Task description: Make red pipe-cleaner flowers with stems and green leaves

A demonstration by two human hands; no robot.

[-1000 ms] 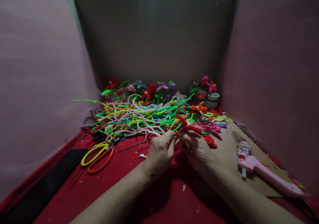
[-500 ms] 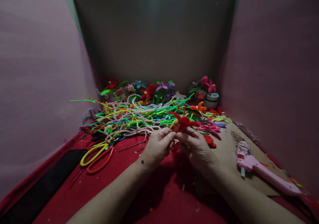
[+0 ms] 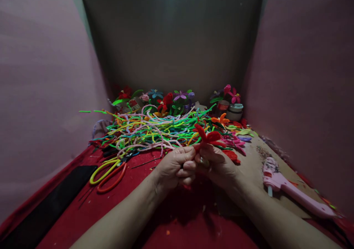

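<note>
My left hand (image 3: 174, 165) and my right hand (image 3: 218, 164) meet over the red cloth (image 3: 116, 212), both with fingers curled. Between them they pinch the base of a red pipe-cleaner flower (image 3: 208, 137), whose petals stick up above the fingertips. My left hand's fingers are folded tight against my right hand's thumb. Just behind the hands lies a big tangle of coloured pipe cleaners (image 3: 155, 129).
Yellow and orange scissors (image 3: 109, 173) lie left of my hands, and a black flat object (image 3: 49, 204) lies at the near left. A pink glue gun (image 3: 290, 190) rests on brown cardboard (image 3: 257, 168) at the right. Finished flowers (image 3: 166, 98) and small jars (image 3: 235, 111) line the back wall.
My hands have drawn closer together and my left fingers have curled tighter. The red flower has turned, its petals now standing more upright.
</note>
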